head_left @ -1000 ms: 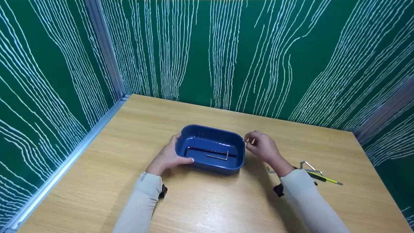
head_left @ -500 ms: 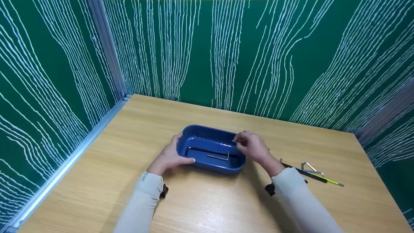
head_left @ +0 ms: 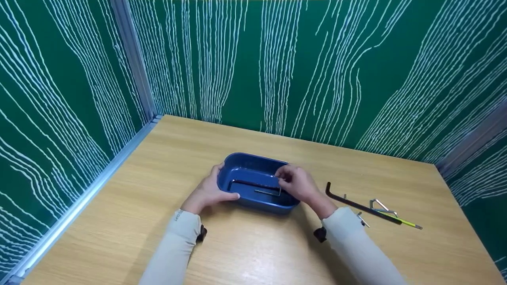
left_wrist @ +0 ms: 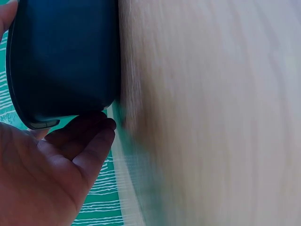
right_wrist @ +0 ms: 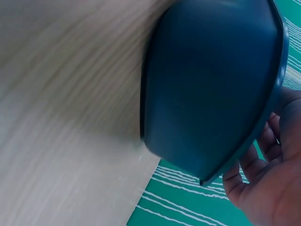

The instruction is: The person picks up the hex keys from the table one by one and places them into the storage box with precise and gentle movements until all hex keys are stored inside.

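At the left side stands a green panel (head_left: 51, 91) with wavy white lines, and a grey metal post (head_left: 132, 55) is in the corner beside it. A similar lined green wall goes along the far edge of the wooden table (head_left: 190, 138). Next comes the left hand (head_left: 210, 190), which comes out of a pale sleeve (head_left: 170, 245). It grips the left end of a blue rectangular tray (head_left: 257, 203), with the thumb on the near rim and the fingers round the end wall. The tray rests upright near the middle of the table. Inside it lie a long dark hex key (head_left: 253, 183), with its bend to the left, and a short silver hex key (head_left: 267, 193), with its bend to the right. The right hand (head_left: 299, 184) is over the right end of the tray; its thumb and fingertips meet in a pinch on a small metallic piece (head_left: 277, 177), which is too hidden for me to tell its kind. To the right of this hand, on the table, lies a large black hex key (head_left: 364, 208). A small screw (head_left: 363, 220) is near the right sleeve (head_left: 356, 241); farther right are a silver bent rod (head_left: 382, 206) and a yellow-green rod (head_left: 408, 223) with a grey tip
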A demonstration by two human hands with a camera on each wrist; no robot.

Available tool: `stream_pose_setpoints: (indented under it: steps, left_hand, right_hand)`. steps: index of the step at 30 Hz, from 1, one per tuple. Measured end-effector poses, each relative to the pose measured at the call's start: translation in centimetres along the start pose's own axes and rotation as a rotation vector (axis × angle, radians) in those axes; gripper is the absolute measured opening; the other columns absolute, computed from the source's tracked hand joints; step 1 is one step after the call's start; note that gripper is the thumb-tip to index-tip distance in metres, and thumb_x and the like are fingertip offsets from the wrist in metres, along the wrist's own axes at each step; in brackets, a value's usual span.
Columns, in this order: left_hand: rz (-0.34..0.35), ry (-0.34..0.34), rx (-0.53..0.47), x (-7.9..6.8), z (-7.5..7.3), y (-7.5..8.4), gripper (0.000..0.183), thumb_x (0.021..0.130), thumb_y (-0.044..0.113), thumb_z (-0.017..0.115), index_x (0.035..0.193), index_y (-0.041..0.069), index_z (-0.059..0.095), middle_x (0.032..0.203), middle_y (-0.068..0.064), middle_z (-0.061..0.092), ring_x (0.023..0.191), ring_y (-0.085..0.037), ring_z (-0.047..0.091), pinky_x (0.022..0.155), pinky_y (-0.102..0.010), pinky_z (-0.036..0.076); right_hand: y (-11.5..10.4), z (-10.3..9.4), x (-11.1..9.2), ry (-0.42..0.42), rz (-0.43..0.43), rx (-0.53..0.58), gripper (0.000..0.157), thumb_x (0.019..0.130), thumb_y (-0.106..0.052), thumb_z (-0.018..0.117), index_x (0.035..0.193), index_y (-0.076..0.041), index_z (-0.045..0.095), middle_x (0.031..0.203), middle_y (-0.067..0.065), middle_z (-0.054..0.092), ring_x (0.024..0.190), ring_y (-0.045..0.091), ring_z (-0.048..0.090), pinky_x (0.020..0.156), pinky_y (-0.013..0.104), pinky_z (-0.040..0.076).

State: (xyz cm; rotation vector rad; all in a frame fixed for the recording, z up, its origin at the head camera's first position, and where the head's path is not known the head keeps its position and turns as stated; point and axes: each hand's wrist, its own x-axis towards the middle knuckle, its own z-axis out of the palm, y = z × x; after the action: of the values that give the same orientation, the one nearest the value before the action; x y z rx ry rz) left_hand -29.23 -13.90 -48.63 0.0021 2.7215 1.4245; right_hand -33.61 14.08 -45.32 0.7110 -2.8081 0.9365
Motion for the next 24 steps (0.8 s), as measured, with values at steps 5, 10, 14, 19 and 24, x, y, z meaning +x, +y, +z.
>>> stream_pose_setpoints:
  steps: [5,10,14,19,24]
  left_hand:
    - [0.002,-0.001,-0.007,0.0,0.0,0.0,0.115,0.038,0.067,0.073,0.133,0.036,0.016,0.133,0.002,0.035,0.116,-0.021,0.038,0.096,-0.049,0.034]
    - [0.000,-0.001,0.011,0.0,0.0,0.1,0.115,0.038,0.069,0.072,0.133,0.037,0.016,0.134,0.003,0.035,0.116,-0.021,0.038,0.096,-0.049,0.034]
    - [0.010,-0.011,0.020,-0.1,-0.2,0.1,0.116,0.039,0.069,0.071,0.134,0.036,0.014,0.135,0.001,0.033,0.117,-0.021,0.038,0.097,-0.049,0.033]
    - [0.032,-0.003,0.019,-0.1,-0.2,0.1,0.117,0.040,0.069,0.071,0.136,0.033,0.015,0.135,-0.001,0.034,0.117,-0.021,0.038,0.098,-0.047,0.032]
    - [0.031,0.012,0.021,-0.1,-0.1,0.2,0.117,0.039,0.069,0.071,0.135,0.033,0.016,0.135,0.000,0.034,0.117,-0.020,0.038,0.099,-0.047,0.031]
  right_hand:
    - [-0.5,1.1,0.2,-0.007,-0.001,0.015,0.011,0.078,-0.017,0.061,0.088,-0.018,0.065,0.084,-0.009,0.056,0.076,0.011,0.051,0.068,0.027,0.047]
    - [-0.6,2.0,0.4,-0.040,0.000,-0.003,0.008,0.077,-0.017,0.063,0.083,-0.022,0.064,0.083,-0.011,0.056,0.076,0.010,0.051,0.070,0.028,0.047]
    - [-0.6,2.5,0.4,-0.078,-0.001,-0.044,0.006,0.076,-0.017,0.063,0.080,-0.021,0.064,0.079,-0.010,0.055,0.073,0.011,0.051,0.068,0.027,0.046]
    - [-0.4,2.7,0.6,-0.114,0.006,-0.113,0.005,0.076,-0.019,0.063,0.079,-0.022,0.064,0.076,-0.010,0.056,0.069,0.009,0.051,0.065,0.026,0.045]
    - [-0.4,2.8,0.7,-0.148,0.045,-0.158,0.005,0.075,-0.021,0.063,0.079,-0.024,0.064,0.076,-0.011,0.056,0.070,0.009,0.051,0.066,0.027,0.045]
